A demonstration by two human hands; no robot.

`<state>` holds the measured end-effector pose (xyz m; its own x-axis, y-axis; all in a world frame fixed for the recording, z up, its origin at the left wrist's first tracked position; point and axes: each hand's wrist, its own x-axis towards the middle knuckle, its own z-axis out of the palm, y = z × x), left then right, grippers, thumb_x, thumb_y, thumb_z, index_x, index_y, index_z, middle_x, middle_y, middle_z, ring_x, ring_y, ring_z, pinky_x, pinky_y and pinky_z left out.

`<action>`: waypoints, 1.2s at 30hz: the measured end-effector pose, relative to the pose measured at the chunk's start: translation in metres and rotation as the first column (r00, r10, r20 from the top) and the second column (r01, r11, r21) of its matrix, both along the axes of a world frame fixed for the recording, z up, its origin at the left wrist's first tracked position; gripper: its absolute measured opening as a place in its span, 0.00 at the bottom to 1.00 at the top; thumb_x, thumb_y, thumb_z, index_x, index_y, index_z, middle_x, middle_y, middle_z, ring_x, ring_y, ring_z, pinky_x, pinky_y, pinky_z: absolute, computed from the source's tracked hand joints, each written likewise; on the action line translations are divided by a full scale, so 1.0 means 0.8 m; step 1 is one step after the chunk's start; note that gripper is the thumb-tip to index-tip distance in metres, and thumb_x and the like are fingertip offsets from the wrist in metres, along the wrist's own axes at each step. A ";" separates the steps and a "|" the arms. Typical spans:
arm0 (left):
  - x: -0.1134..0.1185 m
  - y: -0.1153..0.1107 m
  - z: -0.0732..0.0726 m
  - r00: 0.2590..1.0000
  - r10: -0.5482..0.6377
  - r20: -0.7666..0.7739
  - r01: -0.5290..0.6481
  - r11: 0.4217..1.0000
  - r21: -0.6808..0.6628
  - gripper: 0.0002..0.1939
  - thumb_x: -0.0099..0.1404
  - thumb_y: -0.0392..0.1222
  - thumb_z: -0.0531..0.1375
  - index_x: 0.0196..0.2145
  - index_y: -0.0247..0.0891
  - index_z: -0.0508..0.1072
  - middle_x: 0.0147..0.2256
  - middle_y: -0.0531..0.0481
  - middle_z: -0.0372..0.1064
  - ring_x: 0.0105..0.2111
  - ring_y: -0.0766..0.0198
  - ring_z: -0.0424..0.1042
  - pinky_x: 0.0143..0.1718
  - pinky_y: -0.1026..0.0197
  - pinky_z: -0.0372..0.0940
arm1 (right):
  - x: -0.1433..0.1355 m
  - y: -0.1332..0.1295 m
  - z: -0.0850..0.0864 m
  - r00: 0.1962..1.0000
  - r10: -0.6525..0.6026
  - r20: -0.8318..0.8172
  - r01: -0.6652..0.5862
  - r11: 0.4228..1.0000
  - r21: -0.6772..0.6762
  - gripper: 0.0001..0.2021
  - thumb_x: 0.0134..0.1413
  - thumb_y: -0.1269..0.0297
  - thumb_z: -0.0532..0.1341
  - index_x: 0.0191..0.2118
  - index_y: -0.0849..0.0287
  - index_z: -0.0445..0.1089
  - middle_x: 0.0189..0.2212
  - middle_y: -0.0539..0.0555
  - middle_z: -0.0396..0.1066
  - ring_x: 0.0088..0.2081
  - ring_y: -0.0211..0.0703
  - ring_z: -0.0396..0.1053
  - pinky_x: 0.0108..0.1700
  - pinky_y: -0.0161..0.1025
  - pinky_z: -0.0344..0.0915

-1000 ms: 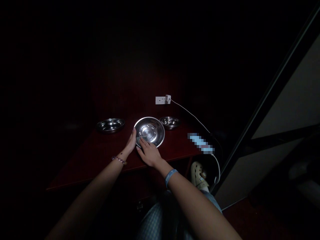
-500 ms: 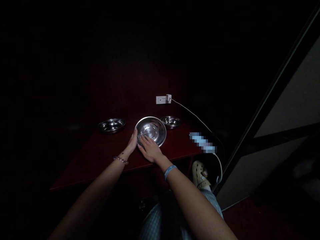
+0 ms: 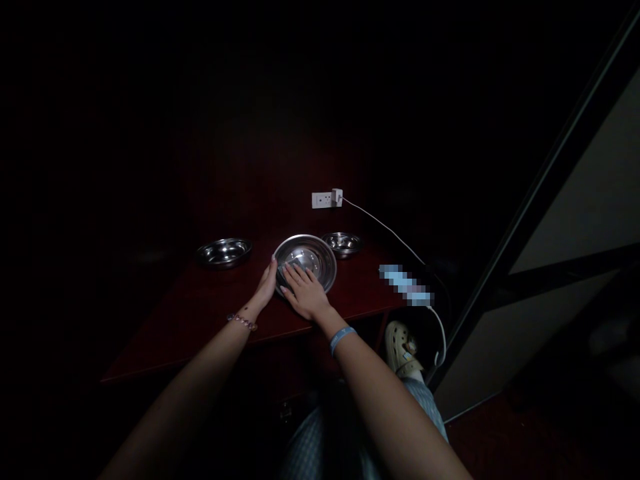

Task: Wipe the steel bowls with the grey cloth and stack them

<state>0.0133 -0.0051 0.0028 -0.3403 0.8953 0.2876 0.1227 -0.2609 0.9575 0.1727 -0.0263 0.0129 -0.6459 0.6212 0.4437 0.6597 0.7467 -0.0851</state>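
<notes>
A shiny metal bowl [image 3: 324, 261] is tilted toward me above the front of the dark red tabletop. My left hand [image 3: 267, 283] grips its left rim, thumb along the edge and the other fingers hidden behind it. Inside the bowl, my right hand [image 3: 304, 292] presses down with flattened fingers on a small greyish cloth [image 3: 281, 277], mostly covered by the hand. Whether the bowl's underside touches the table is hidden.
Another metal bowl [image 3: 223, 253] stands at the back left, and smaller bowls [image 3: 342, 244], seemingly stacked, stand behind on the right. A white charger [image 3: 337, 196] sits in the wall socket, its cable running to a blurred blue object [image 3: 405, 285]. A clog [image 3: 399, 347] is below.
The bowl has shifted slightly right and turned a little. My right hand has slid slightly up and right inside it with the cloth; my left hand keeps its grip on the rim.
</notes>
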 end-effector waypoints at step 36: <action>0.003 -0.007 0.006 0.997 -0.077 0.024 0.074 0.992 0.101 0.37 0.72 0.67 0.54 0.58 0.32 0.77 0.61 0.34 0.74 0.63 0.45 0.71 0.68 0.48 0.60 | 0.044 0.039 0.005 0.966 -0.257 -0.004 0.255 0.956 0.144 0.32 0.63 0.75 0.52 0.72 0.66 0.60 0.70 0.64 0.63 0.73 0.51 0.56 0.78 0.59 0.37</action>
<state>0.0154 -0.0108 0.0079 -0.2819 0.8860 0.3682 0.0725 -0.3630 0.9290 0.2077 0.0050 0.0169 -0.4806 0.6979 0.5310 0.8308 0.5562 0.0209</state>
